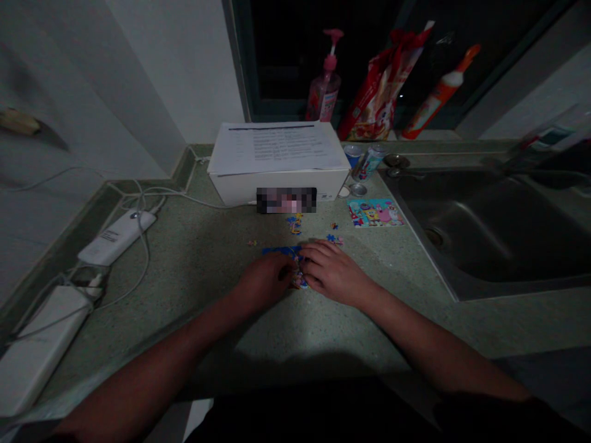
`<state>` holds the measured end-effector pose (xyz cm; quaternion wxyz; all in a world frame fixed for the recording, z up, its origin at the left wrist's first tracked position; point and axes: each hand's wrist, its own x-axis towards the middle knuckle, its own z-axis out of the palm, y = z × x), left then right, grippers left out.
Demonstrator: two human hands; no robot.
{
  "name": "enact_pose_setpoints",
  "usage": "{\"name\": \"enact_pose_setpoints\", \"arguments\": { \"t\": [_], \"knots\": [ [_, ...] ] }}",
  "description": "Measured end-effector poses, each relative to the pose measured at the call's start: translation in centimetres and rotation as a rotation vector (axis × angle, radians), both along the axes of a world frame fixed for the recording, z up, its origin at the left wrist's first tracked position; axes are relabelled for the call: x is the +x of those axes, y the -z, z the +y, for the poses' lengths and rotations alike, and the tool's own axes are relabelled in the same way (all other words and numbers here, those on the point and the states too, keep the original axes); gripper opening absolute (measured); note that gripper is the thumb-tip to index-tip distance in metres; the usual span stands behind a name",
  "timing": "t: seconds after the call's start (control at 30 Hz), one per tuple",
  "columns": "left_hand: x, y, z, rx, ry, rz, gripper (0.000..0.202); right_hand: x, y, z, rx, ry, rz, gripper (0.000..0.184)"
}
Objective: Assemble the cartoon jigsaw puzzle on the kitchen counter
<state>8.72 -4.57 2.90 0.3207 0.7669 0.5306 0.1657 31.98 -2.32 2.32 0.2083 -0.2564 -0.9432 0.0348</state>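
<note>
A small, partly joined jigsaw puzzle with a blue top edge lies on the counter under both hands, which hide much of it. My left hand is at its left side with thumb and fingers curled together; whatever they pinch is hidden. Across the right part of the puzzle rests my right hand, its fingers stretched out with the tips touching it. Loose puzzle pieces form a small group beyond the hands. More blue and pink pieces lie past the right fingers, and a single piece sits to the left.
A white box with a printed sheet stands behind, a phone against its front. Right are a picture card, a cartoon tin and a sink. Cables and a power strip occupy the left.
</note>
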Motion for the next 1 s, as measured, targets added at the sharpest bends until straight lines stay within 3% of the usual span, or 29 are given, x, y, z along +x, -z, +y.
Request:
{"name": "enact_pose_setpoints", "arguments": {
  "t": [0.33, 0.47, 0.73, 0.9, 1.0],
  "knots": [
    [-0.2, 0.4, 0.1, 0.015, -0.009, -0.044, 0.019, -0.1, 0.0, 0.0, 0.002, 0.003, -0.004, 0.007],
    [-0.3, 0.3, 0.3, 0.026, -0.084, -0.097, 0.015, 0.1, -0.1, 0.1, 0.008, -0.004, 0.019, 0.009],
    [0.1, -0.2, 0.0, -0.270, -0.135, -0.424, 0.008, 0.2, -0.4, 0.0, 0.031, 0.009, 0.100, 0.009],
    [-1.0, 0.1, 1.2, -0.141, -0.234, -0.385, 0.006, 0.5, -0.4, 0.5, 0.029, 0.061, 0.216, 0.009],
    [-1.5, 0.1, 1.7, -0.170, -0.306, -0.440, 0.005, 0.6, -0.4, 0.6, 0.001, 0.113, 0.273, 0.009]
  ]
}}
